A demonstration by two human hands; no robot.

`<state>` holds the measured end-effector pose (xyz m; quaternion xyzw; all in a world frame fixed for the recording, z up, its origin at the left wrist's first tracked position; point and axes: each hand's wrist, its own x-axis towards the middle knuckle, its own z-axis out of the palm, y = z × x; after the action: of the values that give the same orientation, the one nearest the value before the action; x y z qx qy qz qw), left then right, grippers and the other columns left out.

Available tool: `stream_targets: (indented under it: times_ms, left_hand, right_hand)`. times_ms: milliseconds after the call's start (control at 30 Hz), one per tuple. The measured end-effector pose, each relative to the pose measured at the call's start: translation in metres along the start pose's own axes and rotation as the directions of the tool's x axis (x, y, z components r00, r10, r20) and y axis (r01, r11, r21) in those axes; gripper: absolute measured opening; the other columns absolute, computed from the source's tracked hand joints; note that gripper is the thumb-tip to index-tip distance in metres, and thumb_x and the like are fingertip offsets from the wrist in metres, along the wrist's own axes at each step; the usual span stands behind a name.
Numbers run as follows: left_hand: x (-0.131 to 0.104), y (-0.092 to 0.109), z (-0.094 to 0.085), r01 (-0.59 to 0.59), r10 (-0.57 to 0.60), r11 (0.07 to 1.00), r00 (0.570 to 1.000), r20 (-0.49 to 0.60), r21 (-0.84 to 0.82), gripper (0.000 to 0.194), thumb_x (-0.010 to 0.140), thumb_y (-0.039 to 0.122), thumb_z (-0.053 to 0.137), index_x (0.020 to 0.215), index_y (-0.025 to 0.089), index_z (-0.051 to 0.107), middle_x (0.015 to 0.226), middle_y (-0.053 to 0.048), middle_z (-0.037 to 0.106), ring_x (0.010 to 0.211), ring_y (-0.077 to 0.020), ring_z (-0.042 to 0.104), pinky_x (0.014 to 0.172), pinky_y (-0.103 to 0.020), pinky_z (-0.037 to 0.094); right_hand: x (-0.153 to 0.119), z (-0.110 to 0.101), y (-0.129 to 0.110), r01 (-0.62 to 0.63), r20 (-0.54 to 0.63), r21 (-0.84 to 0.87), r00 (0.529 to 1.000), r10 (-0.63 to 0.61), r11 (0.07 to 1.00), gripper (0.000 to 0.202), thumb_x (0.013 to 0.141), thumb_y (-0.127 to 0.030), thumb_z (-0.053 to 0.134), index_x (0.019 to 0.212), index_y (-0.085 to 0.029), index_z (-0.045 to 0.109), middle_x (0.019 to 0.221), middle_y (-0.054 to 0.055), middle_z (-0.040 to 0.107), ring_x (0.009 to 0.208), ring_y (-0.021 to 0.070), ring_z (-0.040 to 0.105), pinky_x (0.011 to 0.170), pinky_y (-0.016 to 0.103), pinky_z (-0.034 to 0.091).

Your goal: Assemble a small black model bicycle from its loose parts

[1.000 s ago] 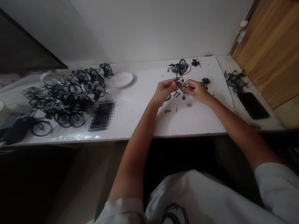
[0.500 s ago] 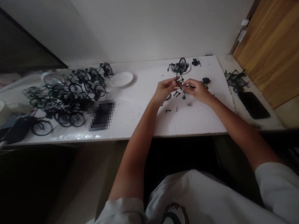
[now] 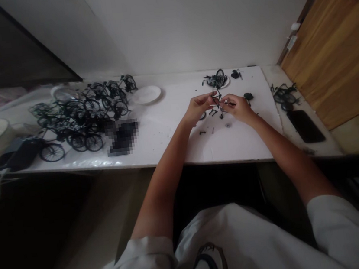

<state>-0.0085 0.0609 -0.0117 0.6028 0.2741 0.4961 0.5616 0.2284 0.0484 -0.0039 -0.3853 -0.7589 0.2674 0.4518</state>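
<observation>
Between my hands, above the white board (image 3: 173, 139), is a small black model bicycle frame (image 3: 215, 90). My left hand (image 3: 198, 107) grips it from the left, thumb and fingers pinched. From the right, my right hand (image 3: 236, 104) pinches at the frame's lower part; any small part between those fingertips is too small to make out. Below the hands lie several loose black pieces, among them a small bracket-like part (image 3: 202, 132) and a little round disc (image 3: 227, 125). A model wheel (image 3: 202, 116) shows partly behind my left hand.
Many black model bicycles (image 3: 82, 116) crowd the left side. A white plate (image 3: 146, 95) stands beside them. Black parts and a wheel (image 3: 220, 77) fill another dish at the back. On the right are a dark phone (image 3: 306, 125), more bicycle parts (image 3: 284, 94) and a wooden panel (image 3: 336, 54).
Hardly anything differs. Both hands keep their pinch on the model bicycle frame, and the whole view has shifted very slightly.
</observation>
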Motion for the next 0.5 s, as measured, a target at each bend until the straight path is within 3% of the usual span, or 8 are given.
stream_targets:
  times_ms: [500]
  left_hand:
    - [-0.001, 0.0015, 0.0014, -0.003, 0.003, 1.0, 1.0, 0.008, 0.006, 0.069, 0.088, 0.071, 0.083, 0.137, 0.024, 0.079, 0.121, -0.012, 0.084, 0.114, -0.0224, 0.08, 0.107, -0.039, 0.061]
  right_hand:
    - [0.0007, 0.0001, 0.0009, -0.033, 0.027, 0.03, 0.999, 0.032, 0.999, 0.037, 0.094, -0.057, 0.075, 0.105, -0.021, 0.076, 0.093, 0.005, 0.078, 0.083, 0.0225, 0.07, 0.074, 0.033, 0.053]
